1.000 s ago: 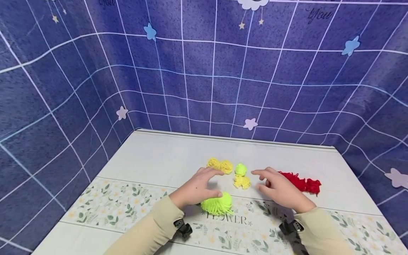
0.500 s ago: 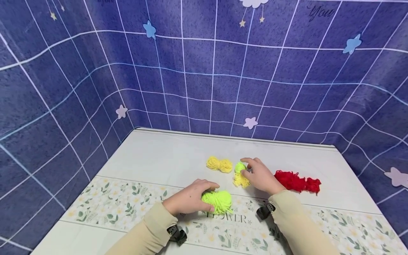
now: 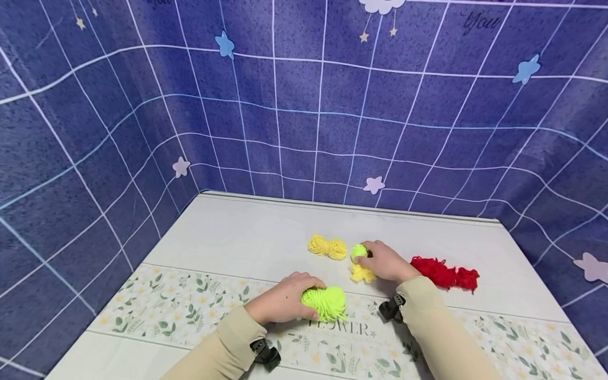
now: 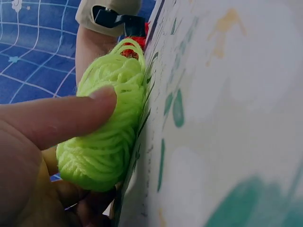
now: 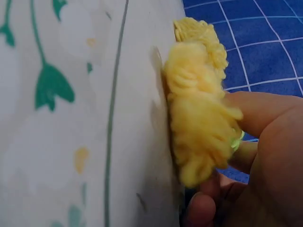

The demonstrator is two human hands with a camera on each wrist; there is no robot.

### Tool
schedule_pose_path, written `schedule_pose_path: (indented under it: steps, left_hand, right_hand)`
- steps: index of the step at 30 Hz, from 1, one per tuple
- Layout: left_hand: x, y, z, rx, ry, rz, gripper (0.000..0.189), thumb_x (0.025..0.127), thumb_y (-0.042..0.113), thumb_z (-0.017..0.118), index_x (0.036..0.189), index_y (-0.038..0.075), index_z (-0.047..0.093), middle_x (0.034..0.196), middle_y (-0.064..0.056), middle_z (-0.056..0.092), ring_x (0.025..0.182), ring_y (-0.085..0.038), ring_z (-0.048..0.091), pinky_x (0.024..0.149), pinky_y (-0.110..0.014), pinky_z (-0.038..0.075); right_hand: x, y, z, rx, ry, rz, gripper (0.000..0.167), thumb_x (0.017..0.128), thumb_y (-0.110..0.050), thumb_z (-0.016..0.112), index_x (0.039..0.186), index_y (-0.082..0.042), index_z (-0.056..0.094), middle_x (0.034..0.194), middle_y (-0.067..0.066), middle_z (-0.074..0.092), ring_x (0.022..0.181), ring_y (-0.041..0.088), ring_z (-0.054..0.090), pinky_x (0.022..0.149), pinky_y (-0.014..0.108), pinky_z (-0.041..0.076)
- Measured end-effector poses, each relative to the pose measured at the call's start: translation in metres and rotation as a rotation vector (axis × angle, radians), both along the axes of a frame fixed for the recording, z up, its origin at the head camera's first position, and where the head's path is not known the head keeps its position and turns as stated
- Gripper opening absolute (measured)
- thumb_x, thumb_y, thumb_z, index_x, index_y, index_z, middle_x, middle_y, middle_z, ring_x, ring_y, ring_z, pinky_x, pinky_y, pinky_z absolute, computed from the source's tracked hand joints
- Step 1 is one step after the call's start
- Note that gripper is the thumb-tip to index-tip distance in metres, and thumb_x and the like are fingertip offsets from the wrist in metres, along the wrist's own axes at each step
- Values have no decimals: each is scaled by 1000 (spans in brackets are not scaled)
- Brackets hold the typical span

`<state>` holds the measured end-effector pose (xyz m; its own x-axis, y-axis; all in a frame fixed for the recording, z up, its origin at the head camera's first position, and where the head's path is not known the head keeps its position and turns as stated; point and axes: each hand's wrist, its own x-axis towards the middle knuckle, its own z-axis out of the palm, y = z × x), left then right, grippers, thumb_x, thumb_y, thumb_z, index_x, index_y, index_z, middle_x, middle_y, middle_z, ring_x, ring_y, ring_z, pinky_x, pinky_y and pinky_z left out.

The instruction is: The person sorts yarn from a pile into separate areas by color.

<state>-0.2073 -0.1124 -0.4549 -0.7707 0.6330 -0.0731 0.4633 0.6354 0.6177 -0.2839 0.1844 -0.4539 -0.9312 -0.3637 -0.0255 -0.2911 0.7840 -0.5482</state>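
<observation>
The left hand [image 3: 285,301] grasps the large green skein [image 3: 328,302], which lies on the printed band of the table [image 3: 247,227], thumb on the near side and fingers beyond it; the right hand [image 3: 387,262] pinches the small green ball [image 3: 358,252], farther back, with the frayed yellow bundle [image 3: 362,273] directly in front of it; the tied yellow skein [image 3: 328,247] lies to the left of the ball, and the red yarn [image 3: 444,273] well to the right; loose strands at the large skein's end could, in all likelihood, snag or pull free if only its middle were gripped; the yellow bundle, so close to the ball, might be dragged along should the right fingers catch its loops; a grip too light on such soft windings could let either slip; in the right wrist view the yellow bundle hides nearly all the green, and whether the two are joined cannot be told; the left fingertips are largely concealed behind the skein; both forearms are cut off below.
</observation>
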Motion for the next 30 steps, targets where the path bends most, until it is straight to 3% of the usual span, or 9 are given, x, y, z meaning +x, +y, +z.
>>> schedule_pose_path:
  steps: [3, 10, 15, 20, 27, 30]
  left_hand:
    - [0, 0, -1, 0, 19, -4, 52, 83, 36, 82, 131, 24, 66, 118, 14, 60, 112, -8, 50, 99, -36, 42]
    - [2, -1, 0, 17, 13, 1, 41, 86, 35, 79, 124, 23, 69, 111, 14, 59, 103, -8, 49, 88, -34, 42]
    - [0, -1, -1, 12, 22, 3, 40, 86, 35, 79, 123, 24, 69, 110, 14, 58, 102, -8, 49, 88, -33, 42]
    - [-1, -2, -2, 3, 7, 13, 42, 86, 36, 79, 125, 25, 69, 112, 15, 58, 104, -8, 49, 89, -33, 42]
    - [0, -1, -2, -1, 22, 21, 43, 85, 37, 79, 125, 25, 69, 112, 15, 58, 106, -7, 49, 93, -34, 42]
    - [1, -1, -2, -9, 27, 21, 43, 85, 36, 80, 125, 24, 69, 114, 15, 59, 109, -8, 50, 98, -36, 41]
  right_hand:
    - [-4, 1, -1, 10, 1, 23, 30, 98, -31, 66, 118, -9, 66, 98, 6, 60, 91, 24, 52, 85, 46, 45]
    - [-10, 3, 2, 7, 32, 25, 30, 98, -30, 66, 121, -9, 65, 102, 6, 61, 96, 24, 55, 88, 48, 46]
    - [-21, 4, 12, -81, 56, 44, 12, 99, -22, 64, 107, -12, 65, 86, 3, 59, 81, 21, 52, 76, 40, 45]
    - [-37, 2, 21, -126, 65, 33, 10, 100, -22, 64, 103, -13, 64, 80, 3, 56, 73, 19, 50, 68, 36, 45]
    - [-61, -3, 26, -175, -29, -28, 18, 102, -26, 61, 112, -11, 63, 93, 11, 60, 71, 21, 53, 63, 37, 48]
    - [-68, -4, 19, -157, -40, -50, 25, 103, -29, 60, 119, -10, 62, 102, 14, 62, 78, 24, 57, 72, 42, 51]
